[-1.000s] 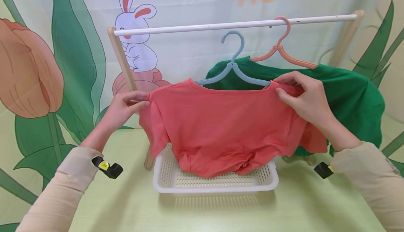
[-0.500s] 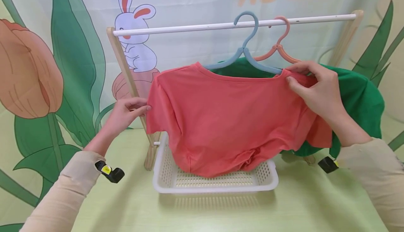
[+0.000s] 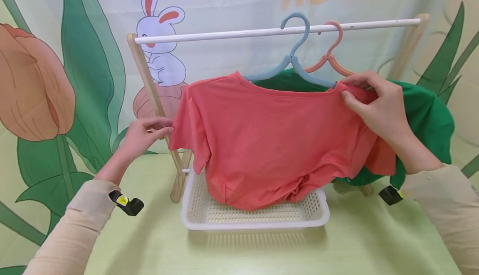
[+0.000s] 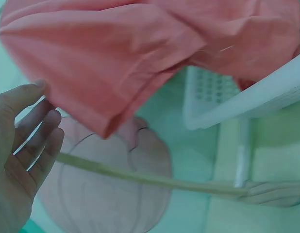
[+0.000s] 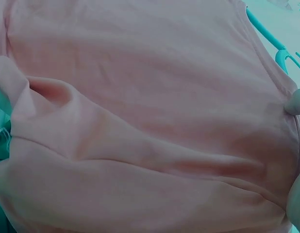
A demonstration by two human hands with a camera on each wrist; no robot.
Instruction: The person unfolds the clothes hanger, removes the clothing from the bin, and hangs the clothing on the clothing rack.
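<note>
A coral T-shirt [image 3: 273, 133] is on a blue hanger [image 3: 275, 70], its lower part bunched above a white basket [image 3: 258, 225]. My right hand [image 3: 383, 102] pinches the shirt's right shoulder near the neckline, by the hanger's end. At the left sleeve, my left hand [image 3: 144, 136] pinches the cloth edge lightly between thumb and fingertips. The left wrist view shows that thumb at the edge of the sleeve [image 4: 91, 73], the other fingers loosely bent. The hanger's hook overlaps the white rod [image 3: 224, 34]; I cannot tell whether it rests on it.
A green garment [image 3: 430, 109] hangs behind on a pink hanger [image 3: 338, 65], hooked over the rod. Wooden legs [image 3: 149, 79] hold up the rack on a pale green table [image 3: 149, 233]. Behind stands a printed backdrop with a rabbit [image 3: 161, 50].
Shirt and blue hanger have risen and shifted right, bringing the hook up to the rod. The left hand has moved from the shoulder seam to the sleeve, which has spread out leftward.
</note>
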